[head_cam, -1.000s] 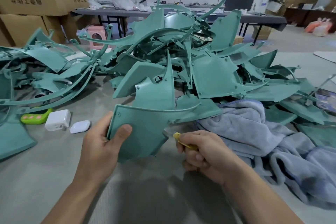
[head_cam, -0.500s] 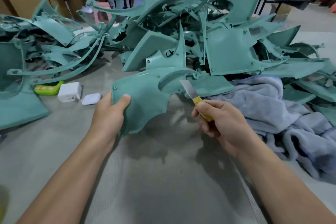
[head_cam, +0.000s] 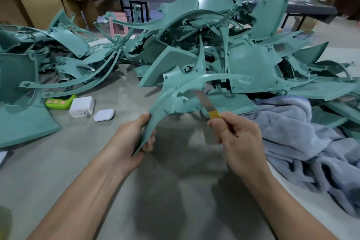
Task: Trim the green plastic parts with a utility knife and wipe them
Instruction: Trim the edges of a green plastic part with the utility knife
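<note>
Forearms extended forward; left hand [head_cam: 132, 140] grips the green part [head_cam: 165, 95], right hand [head_cam: 239, 138] the utility knife [head_cam: 207, 105].

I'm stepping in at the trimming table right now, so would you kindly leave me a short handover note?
Left hand: grips the lower end of one green part, holding it up off the table.
Right hand: holds the utility knife, blade out, tip close to the part's curved inner edge; I cannot tell if it touches.
Towel: lies crumpled on the table to the right, untouched.
Pile of green parts: heaped behind the held part.
Done: one part picked up, knife ready.
Left: trim this part, wipe it, then work through the pile.
</note>
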Motion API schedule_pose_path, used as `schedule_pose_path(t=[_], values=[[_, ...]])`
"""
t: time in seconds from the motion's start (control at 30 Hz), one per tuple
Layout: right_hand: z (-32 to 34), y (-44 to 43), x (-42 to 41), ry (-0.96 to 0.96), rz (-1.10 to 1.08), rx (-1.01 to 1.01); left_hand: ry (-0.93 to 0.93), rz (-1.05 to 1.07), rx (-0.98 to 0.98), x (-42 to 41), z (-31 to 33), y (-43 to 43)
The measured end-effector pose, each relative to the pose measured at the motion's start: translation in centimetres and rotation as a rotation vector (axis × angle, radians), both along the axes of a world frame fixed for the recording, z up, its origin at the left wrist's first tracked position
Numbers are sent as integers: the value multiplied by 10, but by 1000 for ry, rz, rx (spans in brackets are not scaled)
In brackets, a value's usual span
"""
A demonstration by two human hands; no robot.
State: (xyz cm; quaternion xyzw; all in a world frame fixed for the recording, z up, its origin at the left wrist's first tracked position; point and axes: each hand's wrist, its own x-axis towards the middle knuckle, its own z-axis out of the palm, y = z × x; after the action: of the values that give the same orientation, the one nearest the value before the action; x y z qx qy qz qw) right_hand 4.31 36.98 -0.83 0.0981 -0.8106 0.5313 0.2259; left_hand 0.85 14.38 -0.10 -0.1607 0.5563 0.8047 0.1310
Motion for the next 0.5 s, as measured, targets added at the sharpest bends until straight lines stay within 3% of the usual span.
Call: schedule_pose_path(t=[0.13, 0.33, 0.5], values=[[-5, -10, 7, -67, 227, 62, -21, -54, 59, 2, -1, 0], [-2, -8, 7, 1, 126, -96, 5, -122, 17, 5, -3, 5], [-4, -15, 13, -67, 212, 23, 3, -110, 8, 7, -5, 7]])
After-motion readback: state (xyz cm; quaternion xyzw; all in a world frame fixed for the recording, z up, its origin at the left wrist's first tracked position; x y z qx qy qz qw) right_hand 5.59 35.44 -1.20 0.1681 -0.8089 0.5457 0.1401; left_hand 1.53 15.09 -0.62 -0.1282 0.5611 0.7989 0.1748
